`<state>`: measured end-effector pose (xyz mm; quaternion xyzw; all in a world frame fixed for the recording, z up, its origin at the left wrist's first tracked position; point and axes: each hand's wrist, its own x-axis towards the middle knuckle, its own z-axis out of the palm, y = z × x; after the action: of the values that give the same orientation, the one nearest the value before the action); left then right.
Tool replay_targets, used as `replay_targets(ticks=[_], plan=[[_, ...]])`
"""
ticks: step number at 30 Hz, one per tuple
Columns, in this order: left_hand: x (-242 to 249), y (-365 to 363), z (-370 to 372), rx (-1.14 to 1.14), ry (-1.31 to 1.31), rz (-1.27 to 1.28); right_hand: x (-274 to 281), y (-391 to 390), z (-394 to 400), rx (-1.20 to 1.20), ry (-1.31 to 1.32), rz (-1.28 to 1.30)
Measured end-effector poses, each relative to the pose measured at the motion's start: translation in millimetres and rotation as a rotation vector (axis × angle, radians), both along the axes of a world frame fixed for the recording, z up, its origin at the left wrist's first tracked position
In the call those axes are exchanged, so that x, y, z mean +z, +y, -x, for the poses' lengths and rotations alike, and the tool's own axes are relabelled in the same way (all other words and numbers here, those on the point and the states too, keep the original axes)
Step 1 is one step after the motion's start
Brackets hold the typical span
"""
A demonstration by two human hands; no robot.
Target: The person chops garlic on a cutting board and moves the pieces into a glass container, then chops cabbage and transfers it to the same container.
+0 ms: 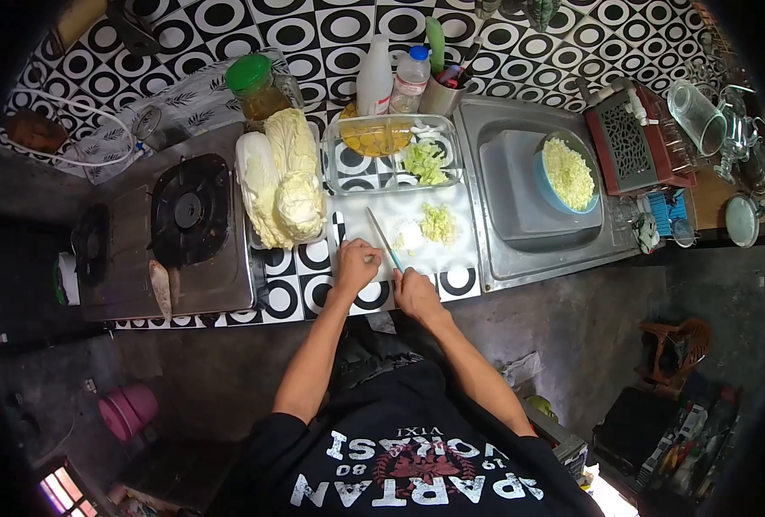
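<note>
My right hand (417, 291) is closed round the light-blue handle of a knife (384, 236), its blade pointing up and left over a white translucent cutting board (462, 250). Beside it on the left, my left hand (358, 264) rests at the board's near left part, fingers curled; whatever they may hold is too small to make out. Chopped pale-green vegetable (438, 224) lies in a small pile right of the blade, with a whitish piece (409, 236) next to it. Behind the board, a divided glass dish (339, 183) holds chopped green pieces (425, 164).
Whole cabbages (299, 202) lie in a tray left of the board, beside a gas stove (132, 267). Bottles (410, 79) and a green-lidded jar (257, 89) stand behind. At right, a blue bowl (568, 175) of chopped vegetable sits over the sink (507, 269).
</note>
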<state>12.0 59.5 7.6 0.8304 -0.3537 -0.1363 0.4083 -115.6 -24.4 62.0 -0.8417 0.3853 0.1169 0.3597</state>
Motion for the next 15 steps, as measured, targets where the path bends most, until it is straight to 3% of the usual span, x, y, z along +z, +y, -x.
replay_targets(ticks=[8, 15], plan=[[-5.4, -0.3, 2.3, 0.029, 0.052, -0.001, -20.7, 14.6, 11.6, -0.028, -0.029, 0.030], [-4.1, -1.8, 2.5, 0.032, 0.036, 0.003, -3.9, 11.9, 11.4, -0.011, -0.023, 0.027]])
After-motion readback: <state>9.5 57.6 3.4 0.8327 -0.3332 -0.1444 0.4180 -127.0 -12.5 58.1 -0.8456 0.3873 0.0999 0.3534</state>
